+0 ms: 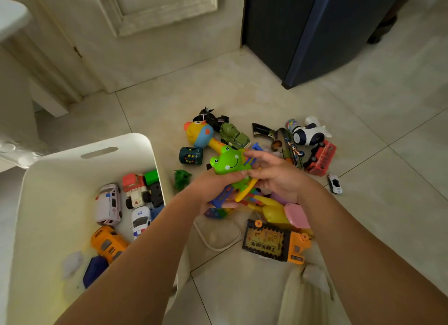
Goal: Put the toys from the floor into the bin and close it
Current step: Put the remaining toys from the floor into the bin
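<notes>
1. Nearest lens: left forearm (135, 264) and right forearm (363, 240), reaching forward, meeting mid-frame.
2. Grip: left hand (213, 187) under green frog toy (226, 162), fingers curled round coloured plastic pieces (221, 197) below it. Right hand (278, 179) on the same bundle from the other side, thumb and fingers pinching. Both clamped on it. Can't tell whether one toy or several.
3. Bundle position: up off the floor (242, 82), between bin and pile, not yet over the bin.
4. Bin (97, 143): just left of the hands, open. Already inside: pale ambulance (109, 204), orange taxi (109, 243), white police car (140, 220), red-and-white truck (135, 190), green block (151, 176).
5. Left on floor beyond hands: bird-head hammer (200, 133), green truck (234, 135), black motorcycle (211, 117), dark cylinder (190, 155), small green figure (182, 178), white-and-navy robot (309, 132), red bus (321, 158), small white car (335, 184).
6. Under the wrists: orange-and-black boxed toy (274, 243), pink piece (297, 214), yellow piece (274, 210).
7. Lid: can't pick it out for sure.
8. Estimate: under half done. More out than in, closing not started.
</notes>
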Demonstrator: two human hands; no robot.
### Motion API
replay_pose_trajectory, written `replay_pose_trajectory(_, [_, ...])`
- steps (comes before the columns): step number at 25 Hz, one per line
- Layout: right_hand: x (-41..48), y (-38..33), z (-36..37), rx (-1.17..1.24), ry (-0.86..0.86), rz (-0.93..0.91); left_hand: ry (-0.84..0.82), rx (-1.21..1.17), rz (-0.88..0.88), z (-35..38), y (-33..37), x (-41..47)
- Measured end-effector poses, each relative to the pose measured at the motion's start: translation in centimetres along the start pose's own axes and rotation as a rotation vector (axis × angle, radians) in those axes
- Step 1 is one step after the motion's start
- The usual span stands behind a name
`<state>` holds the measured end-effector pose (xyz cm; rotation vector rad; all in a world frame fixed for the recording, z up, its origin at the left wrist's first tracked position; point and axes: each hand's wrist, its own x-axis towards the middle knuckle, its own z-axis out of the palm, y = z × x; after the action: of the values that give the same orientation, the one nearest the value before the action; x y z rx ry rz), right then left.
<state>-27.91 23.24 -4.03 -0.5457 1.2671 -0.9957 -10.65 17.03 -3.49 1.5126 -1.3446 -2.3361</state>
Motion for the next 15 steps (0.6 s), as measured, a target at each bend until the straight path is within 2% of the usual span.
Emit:
replay_pose_trajectory(2, [0.0, -0.6, 1.1, 0.042, -0.001, -0.024, -0.047, -0.124, 0.062, -0.3, 0.0, -0.7])
replay_pose_trajectory(4, [0.6, 0.1, 0.8, -0.038, 0.198, -0.031, 0.011, -0.174, 0.105, -0.6, -0.1, -0.9])
replay_pose_trajectory(5, [1.1, 0.9, -0.2, -0.261, 0.355, -0.024, 0.066, -0.203, 0.108, -0.8, 0.0, -0.8])
replay_pose_trajectory(6, [1.4, 1.7, -1.5, -0.596, 0.462, 0.022, 0.116, -0.244, 0.112, -1.1, 0.0, -0.7])
replay_pose_trajectory(7, [1.5, 2.8, -2.5, -0.915, 0.46, 0.116, 0.156, -0.286, 0.121, -1.3, 0.1, -0.5])
replay_pose_trajectory(8, [1.3, 4.0, -3.2, -1.16, 0.378, 0.236, 0.178, -0.316, 0.129, -1.5, 0.1, -0.2])
replay_pose_trajectory(10, [0.8, 6.3, -3.3, -1.375, 0.243, 0.437, 0.194, -0.324, 0.139, -1.6, 0.1, 0.2])
replay_pose_trajectory(11, [0.6, 7.3, -3.0, -1.398, 0.252, 0.475, 0.198, -0.317, 0.138, -1.6, 0.1, 0.3])
replay_pose_trajectory(13, [0.3, 8.7, -2.1, -1.458, 0.374, 0.411, 0.19, -0.309, 0.132, -1.4, 0.0, 0.5])
replay_pose_trajectory(15, [0.3, 9.0, -0.9, -1.555, 0.492, 0.208, 0.184, -0.289, 0.125, -1.0, -0.4, 0.7])
